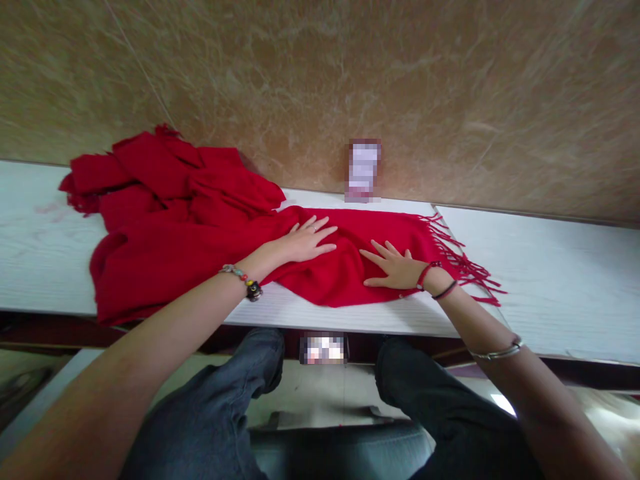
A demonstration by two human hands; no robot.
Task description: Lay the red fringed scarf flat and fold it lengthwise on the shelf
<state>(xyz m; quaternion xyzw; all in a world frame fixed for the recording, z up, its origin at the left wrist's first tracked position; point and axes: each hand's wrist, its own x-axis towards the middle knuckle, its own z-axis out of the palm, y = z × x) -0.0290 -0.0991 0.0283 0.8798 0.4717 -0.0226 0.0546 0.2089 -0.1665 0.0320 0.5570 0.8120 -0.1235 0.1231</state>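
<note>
A red scarf [340, 280] with a fringed right end stretches along the white counter [560, 280]. Its left part lies heaped in loose folds against the wall. My left hand [306, 241] rests flat on the scarf near its middle, fingers spread and pointing right. Close to the fringe, my right hand [395, 265] also lies on the cloth with its fingers apart, pointing left. Under and between the hands the fabric shows soft wrinkles. Neither hand grips the cloth.
Behind the counter rises a brown marbled wall [300, 80]. A small blurred upright object [363, 170] stands against it. Another blurred item [324, 348] shows below the counter's front edge, between my knees. My legs in dark trousers [210, 407] are under that edge.
</note>
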